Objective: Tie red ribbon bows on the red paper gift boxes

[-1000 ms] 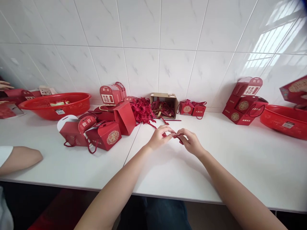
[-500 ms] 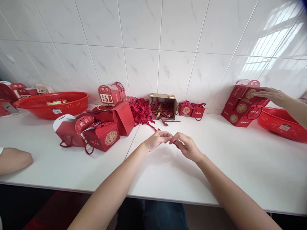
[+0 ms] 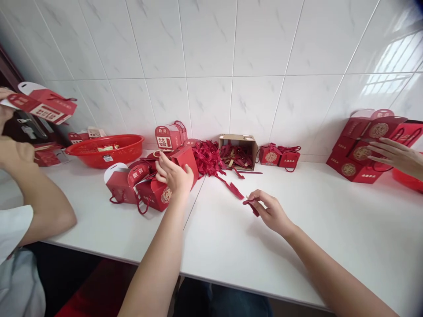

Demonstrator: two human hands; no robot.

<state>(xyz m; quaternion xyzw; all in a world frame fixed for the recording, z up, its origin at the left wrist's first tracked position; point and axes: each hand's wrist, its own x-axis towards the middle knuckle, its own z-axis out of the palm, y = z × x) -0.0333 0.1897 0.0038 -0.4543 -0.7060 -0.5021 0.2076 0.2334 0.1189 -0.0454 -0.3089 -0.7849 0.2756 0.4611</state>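
Two hands, paired over one ribbon half a second earlier, had just split up! Over on the left, a red-and-white card box (image 3: 49,103) had gone up in a co-worker's hand (image 3: 5,112); on the right, another person's hand (image 3: 393,152) was at a stack of red card boxes (image 3: 350,152). The left hand (image 3: 175,176) had swung across to a cluster of red folded-card boxes with rope handles (image 3: 124,187), its grip spread and seemingly unfilled; whether it touched the card, the view could not tell. The right hand (image 3: 269,209) stayed out front, grip clamped on a short, dark red ribbon strip (image 3: 254,208), so that piece was now held from one side only.

And the setting: a wall of glossy white marbled tiles (image 3: 211,48) spanned the back, window light glancing off its right end. Below spread a smooth white tabletop (image 3: 218,237), seamed near the left forearm. On it stood a wide red plastic basin (image 3: 124,154), then an open brown cardboard carton (image 3: 238,138) stuffed with ribbon, then a crimson ribbon heap (image 3: 207,156), and, slimmest, a loose crimson strip (image 3: 235,190) reaching almost to the right hand!
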